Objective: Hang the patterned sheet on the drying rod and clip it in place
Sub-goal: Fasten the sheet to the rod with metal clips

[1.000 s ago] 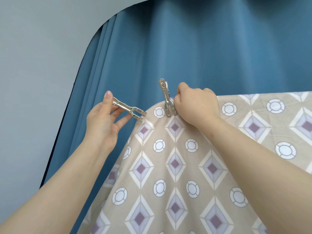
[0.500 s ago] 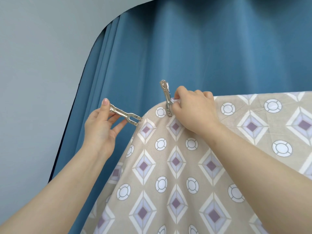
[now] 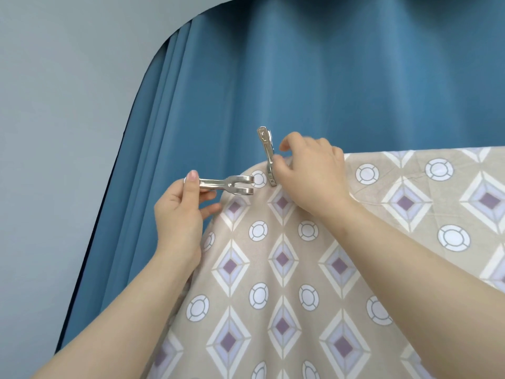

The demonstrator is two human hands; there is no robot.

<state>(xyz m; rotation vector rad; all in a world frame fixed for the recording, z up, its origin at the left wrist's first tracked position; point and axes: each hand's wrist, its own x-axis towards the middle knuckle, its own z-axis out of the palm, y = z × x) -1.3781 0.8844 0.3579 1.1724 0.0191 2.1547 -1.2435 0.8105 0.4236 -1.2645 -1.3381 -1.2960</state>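
- Blue curtain [image 3: 300, 77] and grey wall [image 3: 68, 105] are filling the background.
- Sheet [image 3: 355, 269] is hanging over the rod, which is hidden under the fold.
- Upright clip [image 3: 267, 157] is sitting on the fold.
- Right hand [image 3: 311, 176] is touching it, fingers curled, but I cannot tell whether it is gripping.
- Left hand [image 3: 177, 214] is pinching a second clip [image 3: 226, 185], whose tip is at the sheet's corner.
- Hanging looks done, and the second clip is not yet on.

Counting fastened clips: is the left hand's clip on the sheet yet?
Off, it seems: the left hand pinches the loose clip level, jaws at the edge of the patterned sheet. Only the upright clip stands clamped.
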